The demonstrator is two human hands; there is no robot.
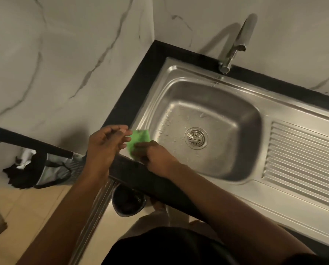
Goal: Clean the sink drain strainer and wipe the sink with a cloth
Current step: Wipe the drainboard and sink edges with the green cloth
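Head view of a steel sink (pixel 179 69) set in a black countertop (pixel 133 87) against marble-patterned wall (pixel 64 60).

The right hand (pixel 156 155) gripped a green cloth (pixel 140 135) at the sink's near left corner, its fingers curled down over the cloth's lower part, with the cloth lying on the rim where it meets the counter edge. The left hand (pixel 106 144) hovered just beside the cloth's left edge, fingers bent and close together, tips at the cloth (motion blur hid whether they pinched it or merely touched it).

The drain strainer (pixel 196 138) sat seated in the drain at the middle of the basin floor, well apart from both hands. The basin held scattered water droplets and pale flecks around the strainer, thickest on the left side. A ribbed drainboard (pixel 303 153) adjoined the basin on the right, and the faucet (pixel 236 43) rose behind the basin, its spout over the back rim.

Below the counter edge stood a dark round bin (pixel 121 200); its contents were dark and indistinct. On the floor to the left lay a grey bag (pixel 52 172) with dark straps, with dark and white material bunched at its left.
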